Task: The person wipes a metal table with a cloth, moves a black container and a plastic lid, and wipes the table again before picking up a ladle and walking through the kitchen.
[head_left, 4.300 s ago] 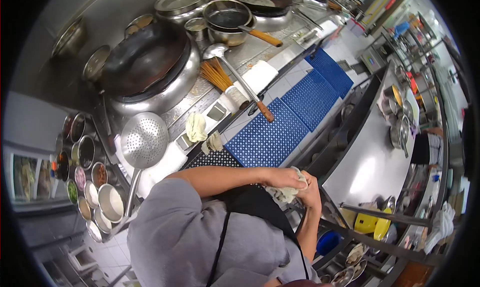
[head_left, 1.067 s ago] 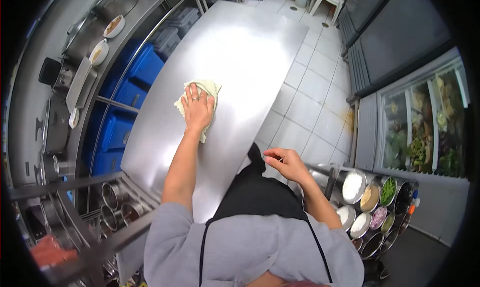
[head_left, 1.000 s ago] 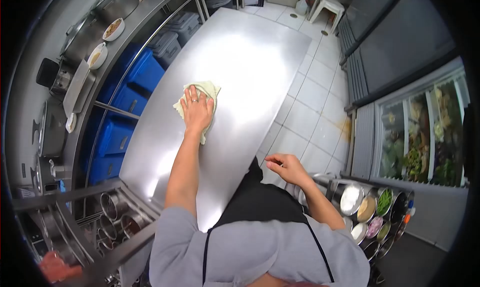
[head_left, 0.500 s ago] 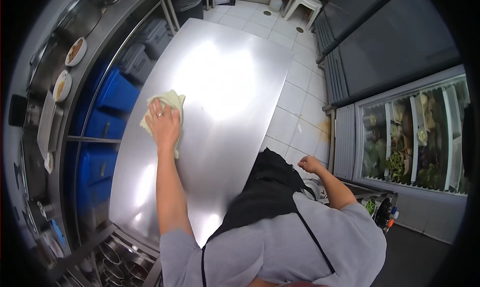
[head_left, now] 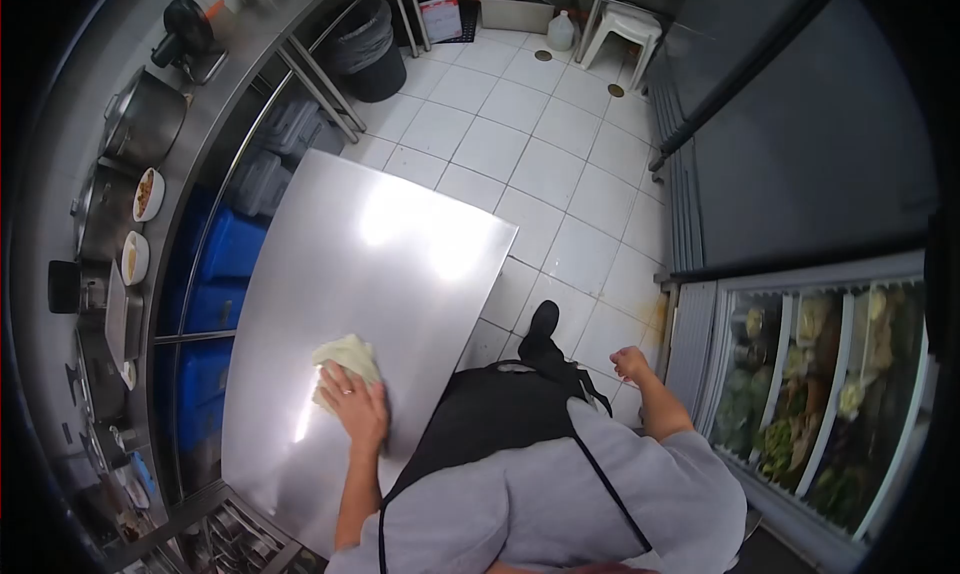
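Fingers stretched out, my left hand (head_left: 355, 404) lies flat on a pale yellow cloth (head_left: 347, 360) and presses it against the shiny steel table (head_left: 400, 284). The cloth is bunched under the palm and sticks out past the fingertips. A ring shows on one finger. Away from the table, my right hand (head_left: 629, 364) hangs in the air over the tiled floor, its fingers curled into a loose fist. I see nothing in it.
Left of the table, a steel counter carries pots (head_left: 145, 124) and white bowls (head_left: 149, 195), with blue bins (head_left: 235, 246) beneath. A black trash bin (head_left: 370, 59) and a white stool (head_left: 622, 36) stand farther off. A glass-topped fridge (head_left: 810, 394) with vegetables is at right.
My left hand has drawn the cloth along the table toward my body. The view has shifted, so more floor shows beyond the table. My right hand stays curled.
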The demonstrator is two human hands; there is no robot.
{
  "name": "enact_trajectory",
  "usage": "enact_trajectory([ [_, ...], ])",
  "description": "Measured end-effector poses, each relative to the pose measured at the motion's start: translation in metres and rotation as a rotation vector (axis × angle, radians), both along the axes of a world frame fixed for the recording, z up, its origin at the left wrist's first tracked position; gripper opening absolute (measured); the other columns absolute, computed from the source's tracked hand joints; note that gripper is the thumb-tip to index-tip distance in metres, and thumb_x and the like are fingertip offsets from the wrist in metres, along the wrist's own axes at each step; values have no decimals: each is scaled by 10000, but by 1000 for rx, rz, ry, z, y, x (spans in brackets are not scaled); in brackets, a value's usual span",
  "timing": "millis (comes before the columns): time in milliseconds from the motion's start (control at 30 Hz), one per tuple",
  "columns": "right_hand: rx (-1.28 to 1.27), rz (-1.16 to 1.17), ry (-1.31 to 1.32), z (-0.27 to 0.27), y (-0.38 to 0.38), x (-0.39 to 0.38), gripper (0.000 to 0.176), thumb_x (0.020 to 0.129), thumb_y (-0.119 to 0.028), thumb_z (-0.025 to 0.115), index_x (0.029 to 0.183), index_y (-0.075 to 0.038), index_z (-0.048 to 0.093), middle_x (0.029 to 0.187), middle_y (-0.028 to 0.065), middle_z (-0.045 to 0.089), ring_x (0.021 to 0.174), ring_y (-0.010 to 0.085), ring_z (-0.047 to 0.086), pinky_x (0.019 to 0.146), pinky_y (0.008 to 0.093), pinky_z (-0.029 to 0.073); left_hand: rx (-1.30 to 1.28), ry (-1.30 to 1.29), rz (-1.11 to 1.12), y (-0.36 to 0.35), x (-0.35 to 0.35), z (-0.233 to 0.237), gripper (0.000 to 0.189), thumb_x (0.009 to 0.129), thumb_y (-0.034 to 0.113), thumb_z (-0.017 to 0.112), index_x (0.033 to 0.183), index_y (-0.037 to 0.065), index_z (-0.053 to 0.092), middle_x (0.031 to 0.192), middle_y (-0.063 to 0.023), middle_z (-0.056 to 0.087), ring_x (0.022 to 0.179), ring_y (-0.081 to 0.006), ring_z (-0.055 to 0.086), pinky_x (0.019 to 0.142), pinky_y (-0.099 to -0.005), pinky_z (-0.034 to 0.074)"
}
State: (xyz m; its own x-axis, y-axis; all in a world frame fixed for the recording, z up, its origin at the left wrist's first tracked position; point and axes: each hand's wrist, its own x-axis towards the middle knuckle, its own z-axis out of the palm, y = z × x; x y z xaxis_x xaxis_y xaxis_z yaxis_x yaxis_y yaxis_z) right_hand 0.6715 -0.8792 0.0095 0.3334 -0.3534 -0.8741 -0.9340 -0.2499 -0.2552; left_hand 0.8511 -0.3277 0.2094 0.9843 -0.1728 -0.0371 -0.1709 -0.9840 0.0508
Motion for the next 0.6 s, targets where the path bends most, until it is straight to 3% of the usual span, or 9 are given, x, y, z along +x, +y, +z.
enact_trajectory([
  [133,-17,114,-190,-19,-53,81,285,874,-290,610,934,-25,699,698,80,658,569,176,622,482,341,503,-10,-27,164,-39,50,-12,548,1012,395,378,1266,-69,521,1605,-204,155,1472,-451,87,1132,-644,118],
  [200,-103,368,-319,-39,-68,134,293,851,-278,615,934,-14,711,703,95,667,612,173,644,528,334,519,-3,-77,301,-30,87,-24,572,1030,415,331,1322,-48,495,1615,-164,155,1476,-430,94,1132,-643,126],
  [267,-88,418,-463,-11,-63,198,323,857,-289,620,964,0,714,722,104,679,658,170,661,600,330,533,36,-99,425,-25,129,-30,598,1038,451,291,1377,-10,464,1619,-141,156,1476,-424,104,1129,-644,138],
  [333,42,395,-498,27,-51,258,367,843,-366,618,1002,-56,731,930,179,716,895,320,687,804,394,530,60,-93,534,-26,163,-30,613,1031,490,285,1412,36,443,1620,-138,156,1471,-429,114,1125,-651,145],
  [400,94,439,-657,58,-39,300,349,867,-344,632,1030,-48,719,901,164,719,867,301,692,775,386,527,65,-84,639,-28,193,-29,632,1016,531,299,1432,74,432,1620,-138,157,1469,-432,124,1123,-658,143],
  [533,276,530,-655,127,-26,352,349,903,-307,649,1099,-21,690,905,149,727,864,223,695,766,338,525,64,-64,818,-47,235,-17,675,985,590,327,1450,109,424,1620,-136,162,1468,-430,133,1127,-656,138],
  [600,336,623,-644,127,-36,367,364,906,-317,650,1108,-17,687,905,141,727,854,212,691,762,337,525,51,-63,877,-55,251,-17,679,980,593,332,1458,118,420,1621,-134,160,1469,-427,133,1134,-648,128],
])
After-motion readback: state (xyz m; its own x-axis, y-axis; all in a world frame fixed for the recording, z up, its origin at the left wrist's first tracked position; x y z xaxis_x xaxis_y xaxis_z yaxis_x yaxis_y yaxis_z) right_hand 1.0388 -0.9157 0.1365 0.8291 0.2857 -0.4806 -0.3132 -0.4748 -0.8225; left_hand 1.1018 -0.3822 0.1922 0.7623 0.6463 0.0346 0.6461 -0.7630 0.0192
